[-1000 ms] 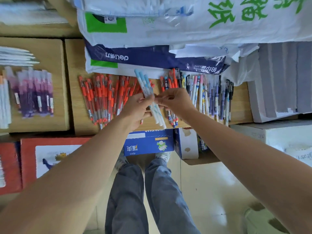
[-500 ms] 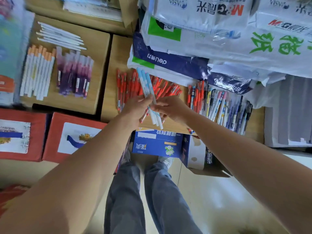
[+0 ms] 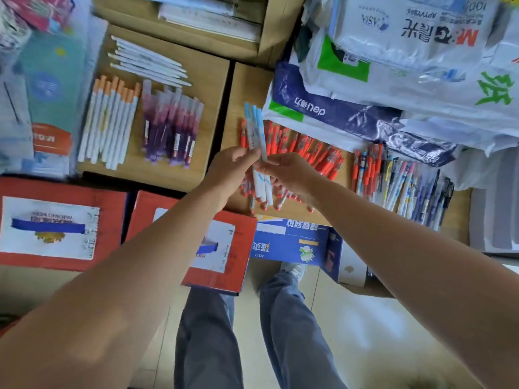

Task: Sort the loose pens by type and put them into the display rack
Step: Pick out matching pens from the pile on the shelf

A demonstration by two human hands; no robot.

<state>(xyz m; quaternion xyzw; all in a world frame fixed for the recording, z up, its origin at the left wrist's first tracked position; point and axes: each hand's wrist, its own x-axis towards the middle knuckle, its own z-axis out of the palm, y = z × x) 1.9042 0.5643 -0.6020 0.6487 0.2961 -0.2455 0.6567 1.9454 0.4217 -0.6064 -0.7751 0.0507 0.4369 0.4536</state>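
Both hands have kept hold of the same small bunch of blue-and-white pens [image 3: 257, 130], but the head has turned to the left, so more of the sorted rows shows now. The left hand [image 3: 233, 167] has its fingers curled round the middle of the bunch. The right hand [image 3: 292, 175] pinches it just beside the left hand, a bit lower down. Two hands on one bunch is probably to line the pens up so their ends are even. The pens are thin and white with light blue caps and blue marks on the sides. I count about three, with all the caps pointing away from the person. They are held up in the air, just above the red pens [image 3: 306, 153] that lie under and past the right hand. Further out on that hand's side is a row of mixed pens [image 3: 407, 186] that is not sorted yet. Out past the left hand, on the next brown surface [image 3: 207, 80], lie purple pens [image 3: 171, 130] and orange-capped white pens [image 3: 109, 122]. Each kind has its own row so they do not mix. No display rack is in view.
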